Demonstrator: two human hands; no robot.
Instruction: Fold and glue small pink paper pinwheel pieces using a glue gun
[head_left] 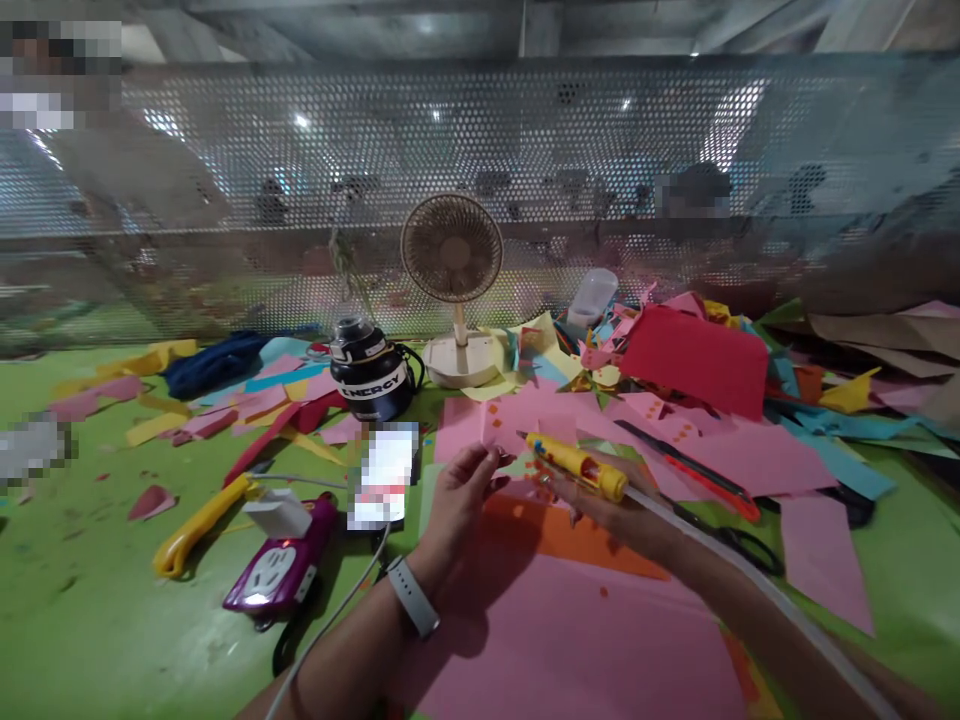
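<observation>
My right hand point(592, 500) is wrapped around a yellow corded pen-shaped tool point(577, 464). Its narrow dark tip points left, and a white cord trails from its back end along my forearm. My left hand point(465, 490) is closed in a pinch just left of that tip; whatever lies between the fingertips is too small to make out. Beneath both hands lie an orange paper piece point(570, 540) and a large pink sheet point(570, 640). Small orange paper bits point(534, 468) are scattered near the tip. Dark scissors point(750, 548) rest partly behind my right forearm.
A red-and-black cutter point(697, 475) lies at right, near a red sheet point(694, 360) and heaped paper scraps. Ahead stand a fan point(452, 250) and a black bottle point(373, 375). At left are a phone point(384, 475), a purple power strip point(289, 560) and a yellow-handled tool point(199, 525).
</observation>
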